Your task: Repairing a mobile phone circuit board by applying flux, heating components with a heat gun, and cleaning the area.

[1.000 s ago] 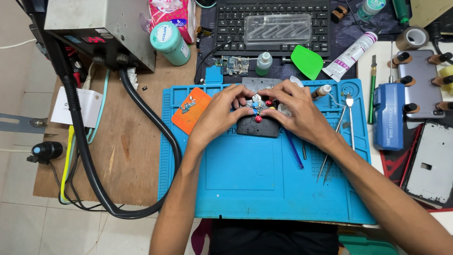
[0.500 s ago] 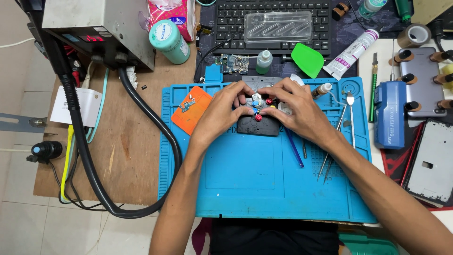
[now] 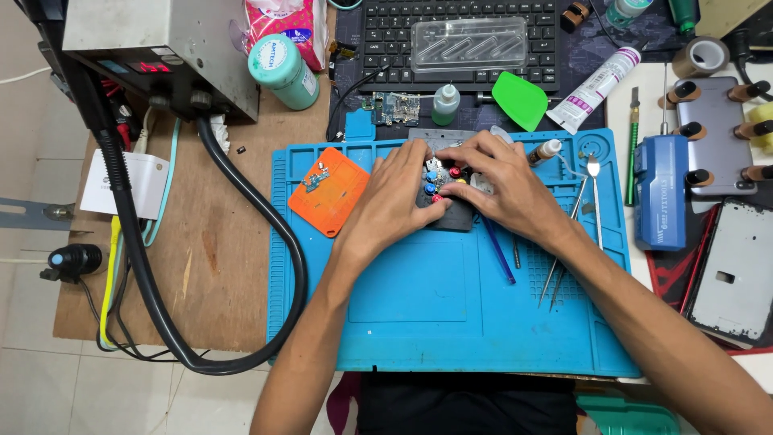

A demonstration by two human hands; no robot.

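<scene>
Blue repair mat (image 3: 451, 322) on a cluttered wooden bench.
2 hands are steadying a small dark holder (image 3: 451, 211): left hand (image 3: 394, 201) pressing it, right hand (image 3: 503, 181) seemingly pinching a part, best kept level.

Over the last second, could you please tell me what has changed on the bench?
Nothing has visibly changed. Both the left hand and the right hand remain on the small dark holder with red and blue knobs on the blue mat. The orange pad, tweezers and keyboard stayed put.
</scene>
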